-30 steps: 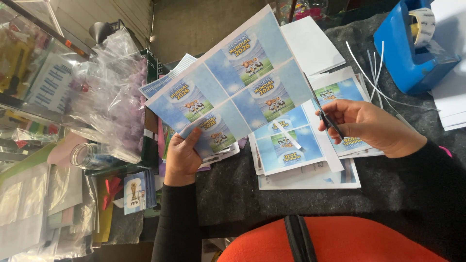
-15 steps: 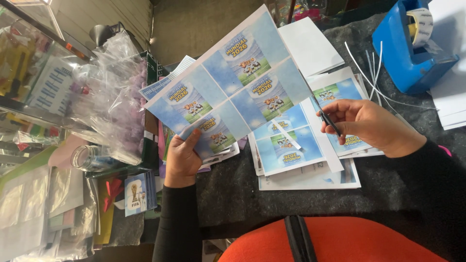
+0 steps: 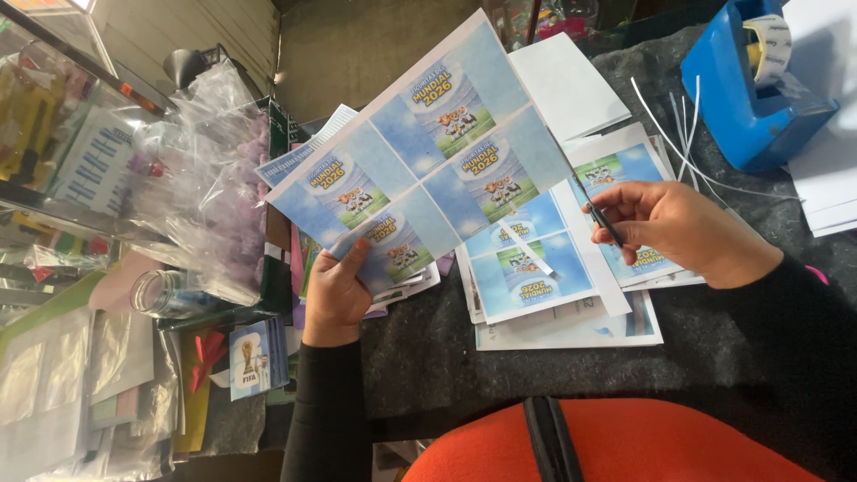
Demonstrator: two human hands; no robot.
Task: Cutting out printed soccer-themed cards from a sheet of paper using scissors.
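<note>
My left hand [image 3: 336,291] holds up a printed sheet [image 3: 420,147] by its lower corner; the sheet shows several blue-and-green picture panels. My right hand [image 3: 683,230] grips a pair of dark scissors [image 3: 596,207], whose blades meet the sheet's right edge. Below the raised sheet, a stack of similar printed sheets [image 3: 544,268] lies on the dark felt table cover [image 3: 464,357].
A blue tape dispenser [image 3: 750,85] stands at the top right beside white paper [image 3: 830,187] and thin white paper strips [image 3: 683,120]. Clear plastic bags [image 3: 201,170], a glass jar [image 3: 161,293] and a small picture card [image 3: 252,357] crowd the left. An orange cushion [image 3: 625,442] lies in front.
The sheet and my right hand with the scissors have shifted very slightly; the scissor blades look more closed against the sheet's edge than a second ago.
</note>
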